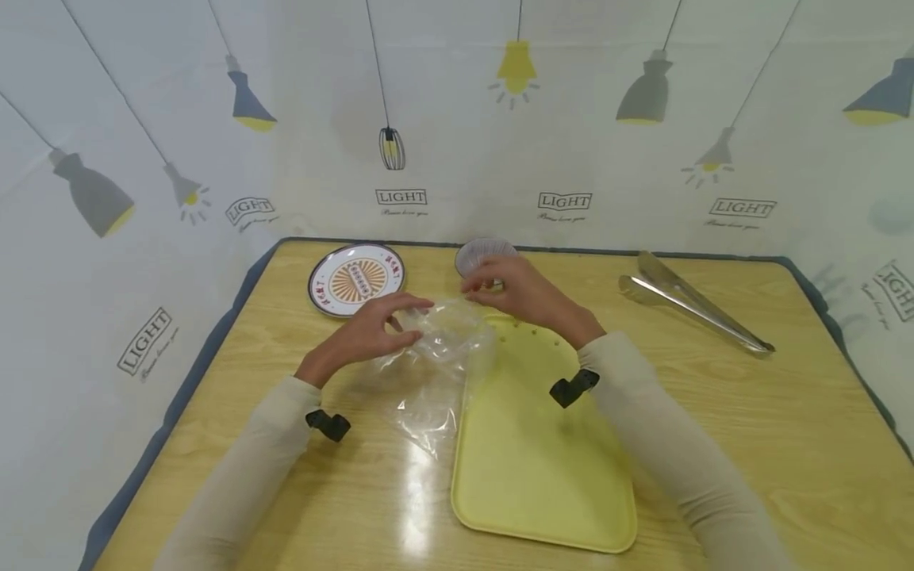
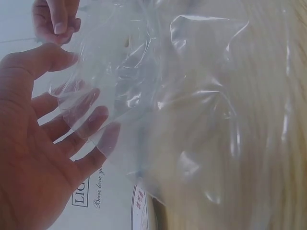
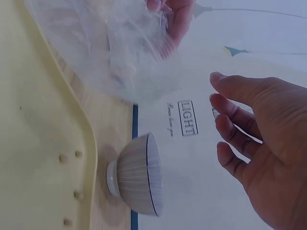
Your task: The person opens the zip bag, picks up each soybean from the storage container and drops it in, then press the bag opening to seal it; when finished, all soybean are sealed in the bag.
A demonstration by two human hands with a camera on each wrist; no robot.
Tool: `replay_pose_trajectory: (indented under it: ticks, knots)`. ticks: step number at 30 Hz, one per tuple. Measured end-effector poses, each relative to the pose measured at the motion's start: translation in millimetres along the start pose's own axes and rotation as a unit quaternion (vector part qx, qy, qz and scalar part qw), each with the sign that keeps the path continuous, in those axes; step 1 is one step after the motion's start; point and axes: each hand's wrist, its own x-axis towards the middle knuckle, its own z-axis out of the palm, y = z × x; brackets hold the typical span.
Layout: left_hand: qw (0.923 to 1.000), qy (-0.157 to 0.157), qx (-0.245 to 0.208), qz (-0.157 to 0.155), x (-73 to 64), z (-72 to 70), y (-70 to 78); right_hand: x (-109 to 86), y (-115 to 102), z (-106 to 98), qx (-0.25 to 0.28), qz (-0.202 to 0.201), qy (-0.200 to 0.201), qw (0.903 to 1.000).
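Observation:
A clear plastic bag point(image 1: 435, 349) hangs from my left hand point(image 1: 371, 325), its film crumpled and shiny. In the left wrist view the left fingers point(image 2: 98, 120) show through the film, with the thumb at the bag's edge. My right hand point(image 1: 517, 289) is raised to the right of the bag, fingers loosely bent, holding nothing; the right wrist view shows it apart from the bag. Below the bag and right hand lies a yellow tray point(image 1: 543, 460) with several small brown bits near its far end. A ribbed bowl point(image 3: 136, 177) stands upright just beyond the tray, partly hidden by the right hand in the head view.
A white plate point(image 1: 357, 279) with red characters and an orange ray pattern lies at the back left. Metal tongs point(image 1: 700, 309) rest spread at the back right. A lamp-printed cloth point(image 1: 471, 174) rises behind the wooden table point(image 1: 771, 444) and along its sides.

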Motion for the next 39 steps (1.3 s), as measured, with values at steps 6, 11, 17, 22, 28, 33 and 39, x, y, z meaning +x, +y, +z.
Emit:
replay_pose_trajectory:
  ticks: [6,11,17,22,28,33,39]
  knots:
    - [1.0000,0.007,0.002,-0.001,-1.3,1.8,-0.9,-18.3,16.3,-13.7,-0.018,0.024,0.024,0.9993]
    - [0.9999,0.010,-0.002,0.007,-0.8,1.6,-1.3,-39.3,36.9,-18.4,-0.037,0.043,0.042,0.9975]
    - [0.9999,0.010,0.000,0.005,-3.0,0.3,-1.9,-76.5,62.9,-15.8,-0.049,0.083,0.033,0.9948]
    - [0.9999,0.013,0.006,0.009,-2.7,0.0,-2.1,-107.4,81.0,-10.4,-0.063,0.122,0.007,0.9906]
    - [0.9998,0.016,0.004,0.012,-2.3,0.7,-2.6,-121.8,91.6,-3.4,-0.080,0.107,-0.009,0.9910]
    - [0.9999,0.011,-0.005,0.005,-3.6,1.6,-0.9,-120.8,93.1,1.8,-0.096,0.097,-0.017,0.9905]
    - [0.9999,0.012,-0.001,0.007,-5.5,2.7,-0.9,-120.5,93.5,4.2,-0.113,0.080,-0.023,0.9901]
